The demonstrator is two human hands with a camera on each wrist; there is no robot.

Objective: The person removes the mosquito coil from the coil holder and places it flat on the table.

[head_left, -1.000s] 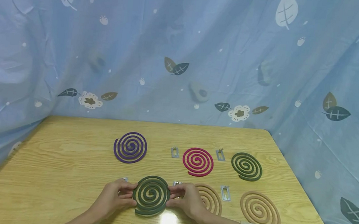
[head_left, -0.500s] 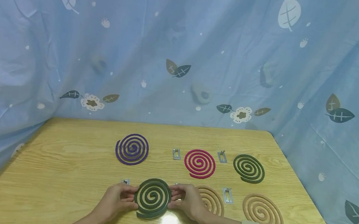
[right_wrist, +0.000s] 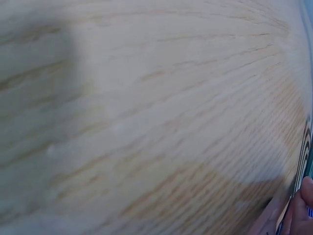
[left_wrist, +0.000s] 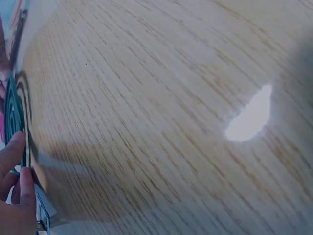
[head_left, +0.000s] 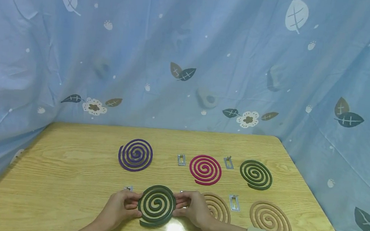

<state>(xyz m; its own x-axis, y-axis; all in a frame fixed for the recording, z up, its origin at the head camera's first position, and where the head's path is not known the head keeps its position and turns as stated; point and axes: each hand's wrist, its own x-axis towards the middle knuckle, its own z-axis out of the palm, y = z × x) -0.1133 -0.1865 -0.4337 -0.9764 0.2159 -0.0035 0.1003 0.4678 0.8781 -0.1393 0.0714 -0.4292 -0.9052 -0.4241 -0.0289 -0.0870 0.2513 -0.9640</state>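
A dark green mosquito coil (head_left: 157,203) is held between two hands near the front middle of the table. My left hand (head_left: 116,208) pinches its left rim between thumb and fingers; my right hand (head_left: 195,209) pinches the right rim. In the left wrist view the coil (left_wrist: 13,117) is seen nearly edge-on, just above the wood, with a dark shadow beside it. Only a sliver of coil (right_wrist: 309,159) shows in the right wrist view. A metal coil stand (head_left: 128,188) lies partly hidden behind the left hand. Another stand is mostly covered by the right hand.
Behind lie a purple coil (head_left: 137,155), a pink coil (head_left: 205,167) and a green coil (head_left: 255,173). Metal stands (head_left: 178,160) lie among them. One tan coil (head_left: 218,203) is partly under the right arm; another tan coil (head_left: 269,217) lies further right. A blue curtain (head_left: 191,56) surrounds the table.
The head view has shifted slightly, so everything sits a little lower and further right. Both hands keep their hold on the green mosquito coil, with hardly any movement.
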